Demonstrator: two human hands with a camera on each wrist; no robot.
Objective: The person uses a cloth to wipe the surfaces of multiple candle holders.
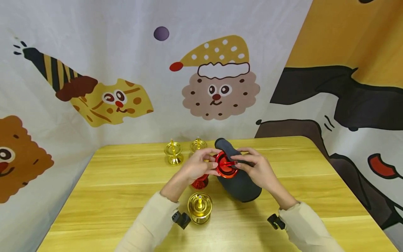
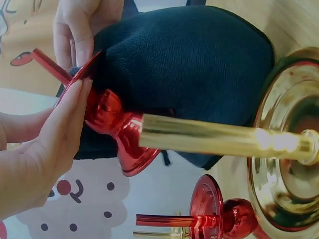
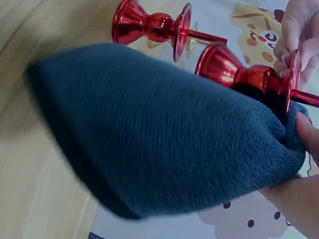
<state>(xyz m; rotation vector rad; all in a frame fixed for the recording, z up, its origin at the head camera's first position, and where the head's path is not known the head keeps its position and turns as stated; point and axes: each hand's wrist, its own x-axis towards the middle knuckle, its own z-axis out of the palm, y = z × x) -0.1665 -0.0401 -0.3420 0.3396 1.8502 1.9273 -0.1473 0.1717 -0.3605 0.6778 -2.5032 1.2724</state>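
My left hand (image 1: 199, 163) grips a red shiny candle holder (image 1: 222, 172) by the rim of its dish, off the table and tilted. In the left wrist view its rounded stem (image 2: 105, 112) and flared foot show. A dark blue-grey cloth (image 1: 241, 187) is pinched in my right hand (image 1: 260, 170), bunched against the dish near the upright rod. The rest of the cloth (image 3: 149, 134) hangs down in the right wrist view. Just under my left hand stands a second red candle holder (image 1: 200, 183), partly hidden.
Nearer to me a gold candle holder (image 1: 200, 206) stands upright between the forearms. Two more gold holders, one at the back left (image 1: 174, 154) and one beside it (image 1: 197, 144), stand near the far table edge. A printed curtain (image 1: 126, 52) hangs behind the wooden table (image 1: 110, 196).
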